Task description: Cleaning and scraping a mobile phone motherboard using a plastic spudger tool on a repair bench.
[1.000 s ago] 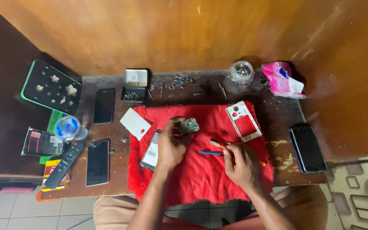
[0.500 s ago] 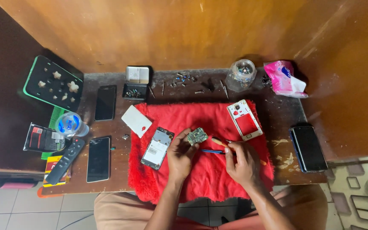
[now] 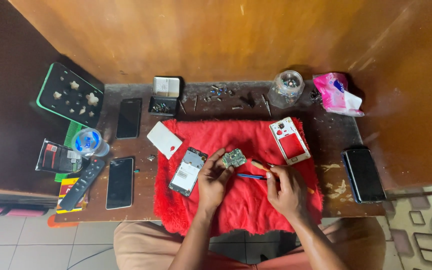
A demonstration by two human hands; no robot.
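- The left hand (image 3: 212, 181) rests on the red towel (image 3: 236, 210), fingers curled, pinching a small green circuit board (image 3: 234, 158) by its edge between thumb and fingertips; the board sits just above the cloth near its middle.
- The right hand (image 3: 285, 189) is closed around a wooden-handled brush (image 3: 261, 165), whose tip points toward the board; a blue tool (image 3: 250, 176) lies on the towel between the two hands, just beside the right fingers.
- Just left of the left hand lies an opened phone (image 3: 188, 171), tilted, its insides facing up.
- Up and to the right of the hands, a white and red phone frame (image 3: 290, 140) lies on the towel's far corner.
- A white flat back cover (image 3: 164, 139) overlaps the towel's upper left edge.
- At the table's far right corner sits a pink and white soft packet (image 3: 336, 93), crumpled, beside a clear jar (image 3: 286, 88).
- At the far left edge, a red and black flat package (image 3: 58, 157) lies next to a roll of tape (image 3: 87, 141), with a yellow and red label (image 3: 67, 189) under a black remote (image 3: 81, 183).
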